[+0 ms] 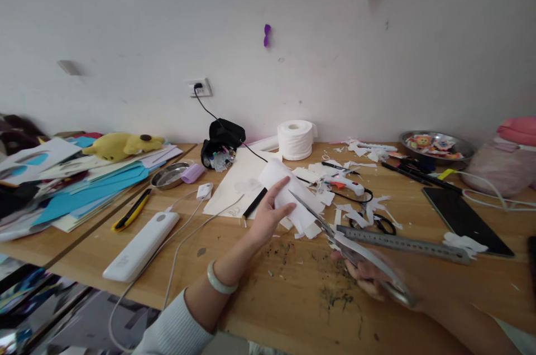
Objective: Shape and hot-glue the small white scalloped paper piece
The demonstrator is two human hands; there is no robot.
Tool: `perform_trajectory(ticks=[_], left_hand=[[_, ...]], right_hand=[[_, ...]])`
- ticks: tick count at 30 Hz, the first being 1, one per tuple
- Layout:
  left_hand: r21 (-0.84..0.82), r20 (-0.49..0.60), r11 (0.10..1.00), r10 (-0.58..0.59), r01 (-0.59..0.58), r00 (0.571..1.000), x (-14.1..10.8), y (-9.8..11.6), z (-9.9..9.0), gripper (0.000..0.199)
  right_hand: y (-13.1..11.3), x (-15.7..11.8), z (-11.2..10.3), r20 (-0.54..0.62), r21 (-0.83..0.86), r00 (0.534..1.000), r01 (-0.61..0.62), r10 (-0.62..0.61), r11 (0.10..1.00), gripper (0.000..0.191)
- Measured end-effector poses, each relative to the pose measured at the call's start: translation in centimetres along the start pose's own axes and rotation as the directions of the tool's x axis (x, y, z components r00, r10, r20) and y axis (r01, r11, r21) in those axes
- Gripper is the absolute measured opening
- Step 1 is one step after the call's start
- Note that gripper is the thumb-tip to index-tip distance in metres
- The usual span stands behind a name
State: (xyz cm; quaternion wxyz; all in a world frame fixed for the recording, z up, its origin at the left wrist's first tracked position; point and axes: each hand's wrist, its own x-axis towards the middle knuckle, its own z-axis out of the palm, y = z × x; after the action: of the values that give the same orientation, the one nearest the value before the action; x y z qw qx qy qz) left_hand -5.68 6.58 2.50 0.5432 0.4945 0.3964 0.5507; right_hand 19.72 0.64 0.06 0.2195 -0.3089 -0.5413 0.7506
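A curved sheet of white paper is pinched between the thumb and fingers of my left hand, a little above the table. Scissors with pale handles are gripped in my right hand, which is partly smeared by motion. Their blades point up and left, with the tips over the paper's face. Whether the blades are cutting into the paper, I cannot tell. Just behind the scissors lies a steel ruler. White paper scraps are scattered beyond my hands.
A white toilet roll stands by the wall. To the left are a power bank with cables, a yellow utility knife and a metal dish. On the right lie a dark tablet and a metal bowl.
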Motion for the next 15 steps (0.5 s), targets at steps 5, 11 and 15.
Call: perform_trajectory(ticks=[5, 11, 15], left_hand=[[-0.154, -0.031, 0.988, -0.038, 0.033, 0.999, 0.0, 0.4, 0.4, 0.056], [-0.225, -0.073, 0.974, -0.045, 0.027, 0.996, 0.2, 0.6, 0.5, 0.063], [-0.172, -0.071, 0.985, -0.032, 0.019, 0.997, 0.0, 0.5, 0.5, 0.069]], right_hand=[[0.3, 0.2, 0.0, -0.019, 0.048, 0.999, -0.035, 0.036, 0.998, 0.046], [0.6, 0.1, -0.5, 0.028, 0.113, 0.999, -0.035, 0.032, 0.993, 0.054], [1.1, 0.2, -1.3, 0.043, 0.170, 0.997, -0.070, 0.063, 0.983, 0.061]])
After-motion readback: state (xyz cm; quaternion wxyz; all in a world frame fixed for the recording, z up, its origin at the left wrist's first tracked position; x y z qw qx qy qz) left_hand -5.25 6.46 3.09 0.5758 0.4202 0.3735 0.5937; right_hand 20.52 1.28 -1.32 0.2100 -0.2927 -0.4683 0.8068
